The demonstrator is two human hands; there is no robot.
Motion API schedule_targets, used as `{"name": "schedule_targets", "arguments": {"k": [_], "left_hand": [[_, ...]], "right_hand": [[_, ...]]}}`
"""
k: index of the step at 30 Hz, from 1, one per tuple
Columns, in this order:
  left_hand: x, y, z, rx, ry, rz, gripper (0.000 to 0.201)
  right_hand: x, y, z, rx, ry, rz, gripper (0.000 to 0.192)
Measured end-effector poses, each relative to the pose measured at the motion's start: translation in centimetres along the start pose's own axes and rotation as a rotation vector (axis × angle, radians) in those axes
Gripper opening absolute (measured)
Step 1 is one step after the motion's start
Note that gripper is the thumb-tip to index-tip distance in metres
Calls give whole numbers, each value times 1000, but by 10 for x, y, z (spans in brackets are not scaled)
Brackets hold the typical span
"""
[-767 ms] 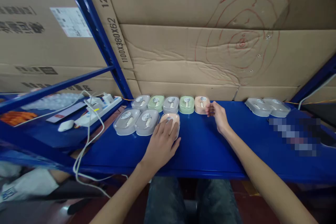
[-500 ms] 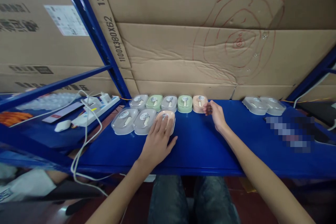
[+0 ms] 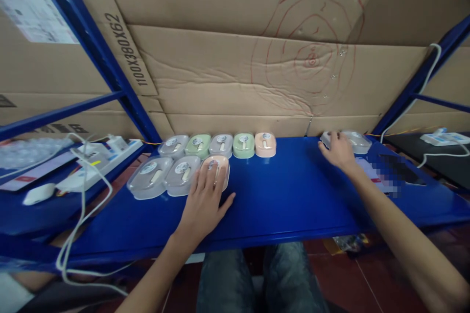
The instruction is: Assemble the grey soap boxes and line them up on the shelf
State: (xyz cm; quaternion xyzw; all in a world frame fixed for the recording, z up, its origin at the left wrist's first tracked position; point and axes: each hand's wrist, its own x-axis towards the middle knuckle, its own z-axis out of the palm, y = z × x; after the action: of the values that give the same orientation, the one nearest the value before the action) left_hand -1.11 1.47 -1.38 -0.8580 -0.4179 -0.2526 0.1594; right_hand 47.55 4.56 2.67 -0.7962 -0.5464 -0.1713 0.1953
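Small rounded plastic cases lie in two rows on a blue shelf (image 3: 286,195). My left hand (image 3: 203,203) rests flat, fingers spread, on a peach case (image 3: 223,165) at the right end of the front row, next to two grey cases (image 3: 167,176). The back row holds grey, green and peach cases (image 3: 265,144). My right hand (image 3: 340,150) reaches right and lies over a grey case (image 3: 325,139); a second grey case (image 3: 358,141) sits just beside it.
Cardboard sheets (image 3: 238,68) form the back wall behind the shelf. A white power strip (image 3: 95,159) with trailing white cables and a white mouse (image 3: 38,193) lie on the left shelf. Another strip (image 3: 444,138) sits at far right. Blue uprights frame both sides.
My right hand left the peach case at the end of the back row and moved right onto the grey cases. My left hand stayed on the front peach case. The view swung right.
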Motion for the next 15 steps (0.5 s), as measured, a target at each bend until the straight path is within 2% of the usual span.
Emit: {"name": "schedule_targets", "arguments": {"k": [2, 5, 8, 11, 15], "left_hand": [[0, 1, 1, -2, 5, -9, 83], [-1, 1, 0, 10, 19, -22, 83], [-2, 1, -1, 22, 14, -24, 82], [-1, 2, -4, 26, 26, -33, 82], [11, 13, -10, 7, 47, -38, 78]], "right_hand": [[5, 26, 8, -134, -53, 84, 64], [6, 42, 19, -207, -97, 63, 66], [4, 41, 22, -195, -65, 87, 63], [2, 36, 20, -157, -96, 111, 73], [-1, 28, 18, -114, -129, 17, 73]]}}
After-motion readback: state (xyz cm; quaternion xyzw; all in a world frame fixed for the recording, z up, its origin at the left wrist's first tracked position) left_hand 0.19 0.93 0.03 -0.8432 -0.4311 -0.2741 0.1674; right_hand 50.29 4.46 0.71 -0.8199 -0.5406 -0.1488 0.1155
